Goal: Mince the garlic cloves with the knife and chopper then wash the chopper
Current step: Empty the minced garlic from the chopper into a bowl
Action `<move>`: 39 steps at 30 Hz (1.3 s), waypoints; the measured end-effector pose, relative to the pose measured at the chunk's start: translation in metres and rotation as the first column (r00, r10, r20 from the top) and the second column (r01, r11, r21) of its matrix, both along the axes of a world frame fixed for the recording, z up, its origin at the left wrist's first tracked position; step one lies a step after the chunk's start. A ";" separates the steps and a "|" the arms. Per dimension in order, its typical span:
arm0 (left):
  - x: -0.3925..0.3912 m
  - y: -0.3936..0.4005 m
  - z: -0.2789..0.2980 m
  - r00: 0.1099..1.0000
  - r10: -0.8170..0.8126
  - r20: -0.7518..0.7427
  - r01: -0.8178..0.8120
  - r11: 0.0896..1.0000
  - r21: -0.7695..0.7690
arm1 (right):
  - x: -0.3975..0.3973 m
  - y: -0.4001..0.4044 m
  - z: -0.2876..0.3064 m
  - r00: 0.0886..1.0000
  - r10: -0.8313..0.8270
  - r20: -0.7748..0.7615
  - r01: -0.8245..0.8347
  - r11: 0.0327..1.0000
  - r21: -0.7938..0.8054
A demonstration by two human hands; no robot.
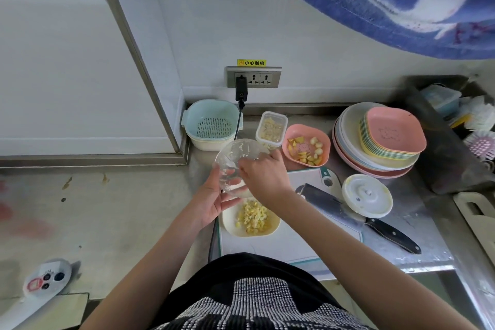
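Right now your counter (417, 249) is crowded to the right by stacked plates (356, 147), and its front edge runs just behind your board (289, 246). Your left hand (214, 202) grips the tilted clear chopper bowl (235, 166) above a cream dish (273, 229) of minced garlic (253, 218); your right hand (263, 175) reaches inside, fingers hidden. Lid (367, 195) and knife (356, 217) lie right.

Both bare forearms reach forward and angle inward, so the hands meet close together in front of the body. The left hand (214, 199) is palm up, fingers spread and curled in a cupping grip. The right hand (263, 175) is knuckles up, wrist bent, fingers pointing left and curled.
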State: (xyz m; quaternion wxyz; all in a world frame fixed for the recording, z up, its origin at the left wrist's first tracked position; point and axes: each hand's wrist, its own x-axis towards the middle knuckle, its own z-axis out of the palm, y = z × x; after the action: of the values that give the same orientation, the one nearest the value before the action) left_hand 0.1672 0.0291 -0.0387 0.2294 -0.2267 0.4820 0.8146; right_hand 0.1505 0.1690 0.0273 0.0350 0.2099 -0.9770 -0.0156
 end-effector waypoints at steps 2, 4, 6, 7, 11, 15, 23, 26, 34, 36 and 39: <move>0.000 -0.001 0.002 1.000 -0.014 0.004 0.014 1.000 -0.006 | -0.001 0.001 0.003 0.997 0.074 0.032 -0.072 0.995 -0.070; 0.000 -0.003 0.003 1.000 -0.010 0.010 0.010 1.000 -0.017 | -0.003 0.005 0.009 0.993 -0.008 -0.117 -0.006 0.993 -0.115; 0.001 -0.002 0.005 1.000 0.003 0.020 -0.002 1.000 -0.017 | -0.009 0.007 0.011 0.970 -0.146 -0.197 0.119 0.983 -0.141; 0.001 0.000 0.006 1.000 0.007 0.020 -0.007 1.000 -0.016 | -0.012 0.005 0.010 0.970 -0.161 -0.179 0.142 0.983 -0.115; -0.003 0.002 0.010 0.999 0.042 0.002 -0.042 0.999 0.005 | -0.004 -0.002 0.008 0.997 0.065 0.043 -0.062 0.996 -0.062; -0.004 -0.003 0.008 0.996 0.087 0.002 -0.087 0.996 0.024 | -0.007 0.009 0.006 0.999 0.035 -0.005 -0.035 0.993 -0.111; -0.008 0.005 0.011 0.991 0.131 -0.001 -0.131 0.991 -0.017 | -0.010 0.005 0.011 0.941 -0.330 -0.078 0.322 0.941 -0.108; -0.009 0.005 0.010 0.991 0.125 -0.037 -0.128 0.988 -0.085 | -0.012 0.003 0.005 0.931 -0.360 -0.062 0.350 0.928 -0.126; -0.007 0.005 0.004 0.993 0.088 -0.084 -0.097 0.989 -0.111 | -0.015 0.011 0.000 0.962 -0.249 -0.109 0.213 0.939 -0.269; -0.009 0.005 0.003 0.991 0.107 -0.080 -0.114 0.988 -0.100 | -0.016 0.014 0.002 0.952 -0.272 -0.140 0.228 0.936 -0.267; -0.010 0.004 0.001 0.992 0.100 -0.081 -0.110 0.986 -0.126 | -0.014 0.015 -0.004 0.999 -0.021 -0.027 0.017 0.986 -0.166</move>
State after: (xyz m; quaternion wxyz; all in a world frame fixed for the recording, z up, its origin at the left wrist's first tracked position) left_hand 0.1572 0.0329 -0.0374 0.1528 -0.2359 0.5298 0.8002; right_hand 0.1361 0.1843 0.0228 0.0660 0.1967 -0.9762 0.0626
